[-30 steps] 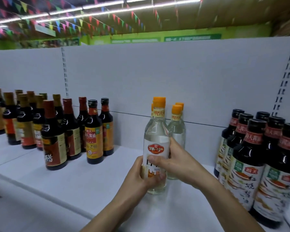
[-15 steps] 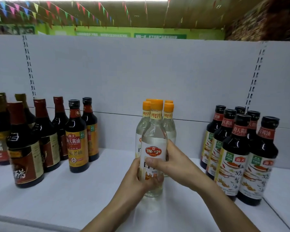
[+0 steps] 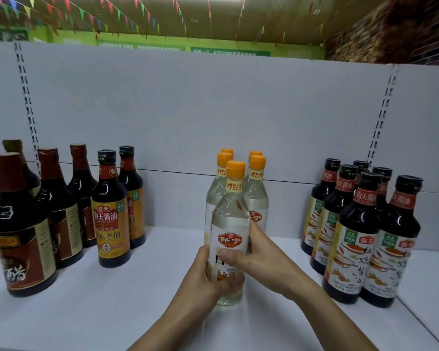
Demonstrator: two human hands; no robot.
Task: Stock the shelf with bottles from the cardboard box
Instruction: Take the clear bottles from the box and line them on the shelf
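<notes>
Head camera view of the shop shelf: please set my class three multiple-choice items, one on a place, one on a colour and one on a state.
1. Where is the clear bottle that the person handles?
A. Among the dark bottles at the left.
B. Directly in front of the other orange-capped bottles.
C. Lying on its side at the shelf edge.

2. What colour is its cap?
A. Black.
B. Red.
C. Orange.

3. How is it held?
A. The left hand and the right hand both grip it.
B. One hand only grips it.
C. No hand touches it.

Answers: 1 B, it is upright and nearest the camera, with four like it behind. 2 C, the cap is orange, like its neighbours' caps. 3 A, fingers of both hands curl round its label.
</notes>
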